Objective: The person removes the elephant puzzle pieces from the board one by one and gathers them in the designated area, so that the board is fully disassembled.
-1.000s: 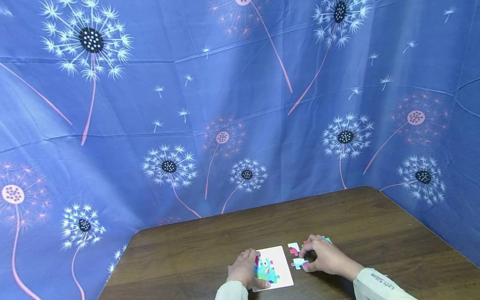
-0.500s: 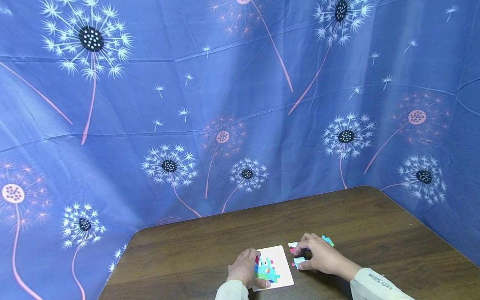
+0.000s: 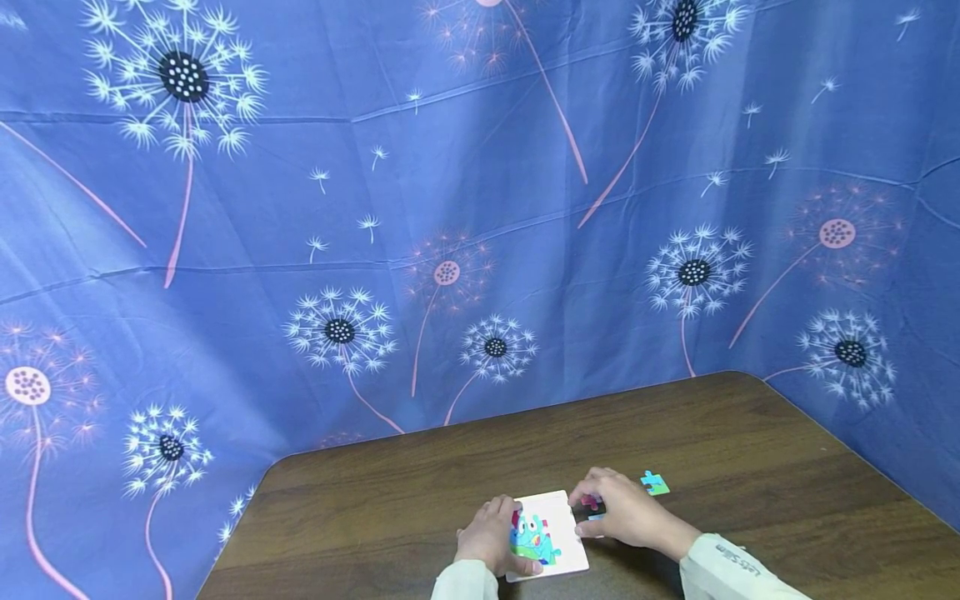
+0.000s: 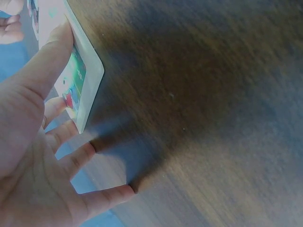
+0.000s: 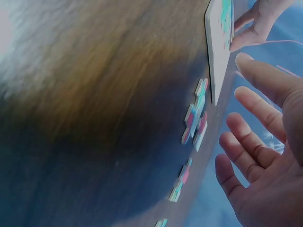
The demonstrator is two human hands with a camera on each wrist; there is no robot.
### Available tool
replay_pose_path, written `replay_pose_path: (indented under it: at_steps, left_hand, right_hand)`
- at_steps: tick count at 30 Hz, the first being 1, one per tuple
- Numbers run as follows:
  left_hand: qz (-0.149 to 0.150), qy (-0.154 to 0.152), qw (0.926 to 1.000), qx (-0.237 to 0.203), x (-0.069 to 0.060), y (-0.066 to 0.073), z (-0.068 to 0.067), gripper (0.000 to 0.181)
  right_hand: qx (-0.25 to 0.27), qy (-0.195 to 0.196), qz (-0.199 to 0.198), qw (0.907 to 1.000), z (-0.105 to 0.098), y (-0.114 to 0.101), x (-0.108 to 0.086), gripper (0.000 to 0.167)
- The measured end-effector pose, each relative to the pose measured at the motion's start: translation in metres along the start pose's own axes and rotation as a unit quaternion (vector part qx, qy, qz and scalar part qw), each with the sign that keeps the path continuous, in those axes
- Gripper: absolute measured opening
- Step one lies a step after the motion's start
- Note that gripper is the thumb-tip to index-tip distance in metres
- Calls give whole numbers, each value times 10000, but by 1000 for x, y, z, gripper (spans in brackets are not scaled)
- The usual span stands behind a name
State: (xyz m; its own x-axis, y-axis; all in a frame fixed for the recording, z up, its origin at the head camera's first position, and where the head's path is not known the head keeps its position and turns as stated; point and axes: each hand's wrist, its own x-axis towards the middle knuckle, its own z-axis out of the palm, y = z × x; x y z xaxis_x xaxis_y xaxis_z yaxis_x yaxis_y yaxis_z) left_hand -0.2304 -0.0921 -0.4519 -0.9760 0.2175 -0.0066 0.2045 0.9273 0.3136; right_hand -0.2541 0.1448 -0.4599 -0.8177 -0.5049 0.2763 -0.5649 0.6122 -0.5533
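Observation:
A white square puzzle board lies on the table, with a blue cartoon figure partly filled in on its left side. My left hand holds the board by its left side. Its thumb lies over the board and the fingertips rest along the edge. My right hand hovers by the board's right edge, fingers loosely bent and apart, with nothing visible between them in the right wrist view. Below it lie loose puzzle pieces, among them a pink-and-blue piece and a pink-and-green piece.
Farther right lies a blue-and-green puzzle piece. The brown wooden table reaches back to a blue dandelion-print cloth that hangs behind and at the sides.
My right hand has moved left from above the loose pieces to the board's right edge, uncovering the blue-and-green piece. The left hand and the board have stayed in place.

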Motion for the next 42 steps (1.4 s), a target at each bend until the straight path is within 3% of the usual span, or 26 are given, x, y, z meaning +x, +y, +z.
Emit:
replay_pose_path:
  at_steps: [23,29,42]
  left_hand:
    - [9,-118,9999,-64,1,-1,-1,74]
    - [59,-26,10000,-67,0,-2,0,74]
    - [15,-83,9999,95,2,-3,2,73]
  right_hand:
    - [77,64,48,9999,27,-22,21,28]
    - [-172,32,279,9995,33,-25,22,27]
    - [-493,78,221,9985,37,-26,24,27]
